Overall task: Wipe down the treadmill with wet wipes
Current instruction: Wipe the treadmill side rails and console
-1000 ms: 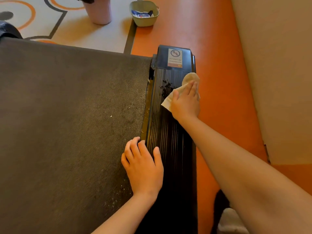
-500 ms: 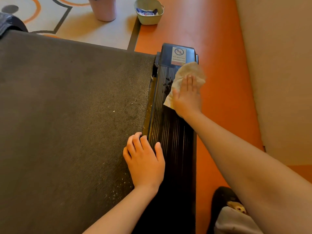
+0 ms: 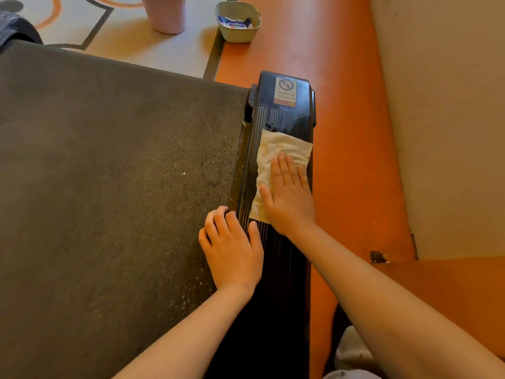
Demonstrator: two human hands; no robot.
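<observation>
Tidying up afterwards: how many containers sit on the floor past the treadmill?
2: a pink pot at the top edge, a green bowl right of it. Others may be off-frame.

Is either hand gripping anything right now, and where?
Nothing is gripped. The right hand presses flat on the near half of the wet wipe; the left hand rests on the inner edge of the side rail.

Lettering on treadmill (image 3: 109, 187) sticker (image 3: 285, 91) illegible.

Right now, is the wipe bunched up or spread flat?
Spread flat: the wipe lies opened out across the rail, and the right hand presses on it with straight fingers.
</observation>
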